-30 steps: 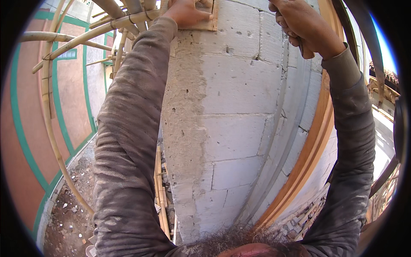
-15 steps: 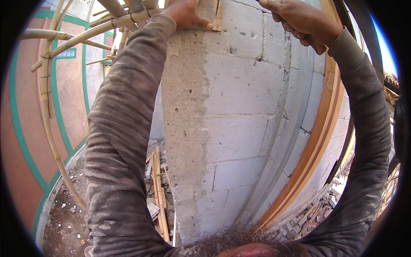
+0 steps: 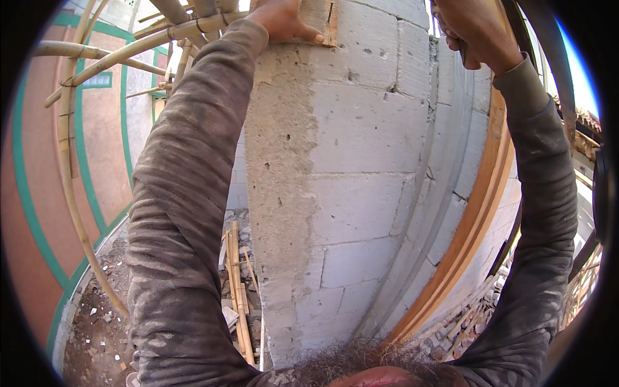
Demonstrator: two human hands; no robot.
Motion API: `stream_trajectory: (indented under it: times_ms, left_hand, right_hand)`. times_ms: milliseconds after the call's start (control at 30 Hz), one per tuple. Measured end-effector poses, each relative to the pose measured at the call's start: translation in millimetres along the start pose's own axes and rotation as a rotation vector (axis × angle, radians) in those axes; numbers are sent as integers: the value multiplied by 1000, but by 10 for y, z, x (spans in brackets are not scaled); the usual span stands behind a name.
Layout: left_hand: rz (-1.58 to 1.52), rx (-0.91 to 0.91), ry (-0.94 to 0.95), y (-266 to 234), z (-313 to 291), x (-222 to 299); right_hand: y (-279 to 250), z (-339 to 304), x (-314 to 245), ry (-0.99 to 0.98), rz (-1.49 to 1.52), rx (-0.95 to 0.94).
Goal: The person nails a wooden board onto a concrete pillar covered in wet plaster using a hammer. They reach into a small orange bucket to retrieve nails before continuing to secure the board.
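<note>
At the top edge my left hand (image 3: 282,19) presses a short wooden board (image 3: 318,24) to the wall, its thumb lying along the board's lower end. A thin dark line, a nail or a crack, runs down the board's face; I cannot tell which. Behind both is a wall of pale blocks (image 3: 361,129) with a strip of grey mortar (image 3: 277,142) down its left side. My right hand (image 3: 480,32) is raised at the upper right, fingers wrapped round a dark handle; the rest of that tool is out of view.
Bamboo scaffold poles (image 3: 129,64) cross at the upper left, before a pink wall with green bands (image 3: 103,142). A brown wooden frame (image 3: 464,258) stands along the block wall's right side. Bamboo pieces (image 3: 237,290) and rubble (image 3: 474,316) lie on the ground below.
My right hand has moved up and slightly right, raising the tool, whose upper part has left the view. The left hand and the board have stayed nearly still.
</note>
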State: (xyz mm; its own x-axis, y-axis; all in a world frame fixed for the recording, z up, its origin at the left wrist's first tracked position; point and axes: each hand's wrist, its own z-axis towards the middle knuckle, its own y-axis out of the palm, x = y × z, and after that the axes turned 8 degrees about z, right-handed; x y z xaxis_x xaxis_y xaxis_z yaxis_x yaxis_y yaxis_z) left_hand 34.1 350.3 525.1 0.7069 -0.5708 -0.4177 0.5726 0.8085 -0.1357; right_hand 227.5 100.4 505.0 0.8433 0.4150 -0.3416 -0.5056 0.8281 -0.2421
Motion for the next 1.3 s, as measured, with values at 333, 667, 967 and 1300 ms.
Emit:
stream_trajectory:
  times_ms: [333,667,967,1300]
  left_hand:
    - [-27,53,13,32,70,81]
    - [-63,68,30,35,44,67]
    - [-44,66,21,52,21,3]
    - [-19,26,-29,27,-3,69]
  right_hand:
    - [-156,634,1471,-326,14,-213]
    - [128,240,1114,-404,214,-57]
    - [335,118,959,-474,-92,4]
    - [648,-95,1129,-287,-136,-22]
